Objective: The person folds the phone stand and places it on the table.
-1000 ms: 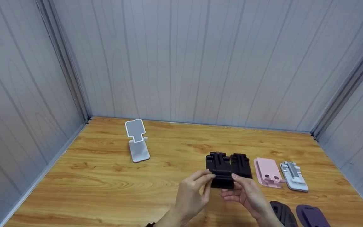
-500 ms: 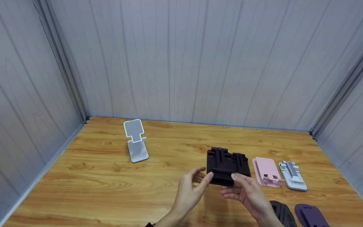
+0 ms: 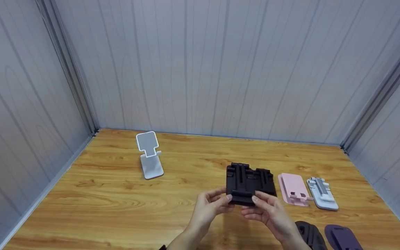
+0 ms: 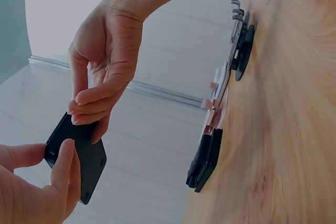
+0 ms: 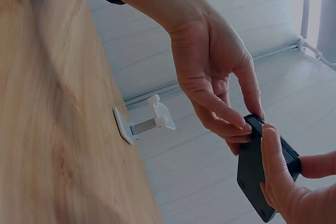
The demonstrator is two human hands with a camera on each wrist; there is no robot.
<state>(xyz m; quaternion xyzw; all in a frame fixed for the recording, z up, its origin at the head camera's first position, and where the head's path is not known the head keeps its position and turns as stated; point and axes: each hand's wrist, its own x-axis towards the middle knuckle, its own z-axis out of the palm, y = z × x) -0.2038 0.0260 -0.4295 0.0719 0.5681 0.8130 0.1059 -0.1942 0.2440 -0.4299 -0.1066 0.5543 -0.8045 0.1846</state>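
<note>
Both hands hold a folded black phone stand (image 3: 240, 178) above the table, its hinged end pointing away. At its lower left corner the left hand (image 3: 207, 208) pinches it, thumb on the front lip and fingers behind. The right hand (image 3: 271, 214) grips the lower right corner in the same way. The wrist views show the smooth dark back of the held stand (image 4: 86, 150), with fingertips against its edges. A second black phone stand (image 3: 266, 182) lies on the table just behind and right, partly covered by the held one in the head view.
A pink phone stand (image 3: 292, 185) and a white and grey folded one (image 3: 323, 194) lie to the right. Nearer are a dark rounded stand (image 3: 311, 234) and a purple one (image 3: 342, 238). An unfolded white stand (image 3: 151, 166) stands at back left. Panel walls (image 3: 200, 69) enclose the wooden table.
The left hand has shifted its hold from the lip's upper side to the lower left corner, thumb in front. The stand's face has tipped further into view. The right hand keeps its corner.
</note>
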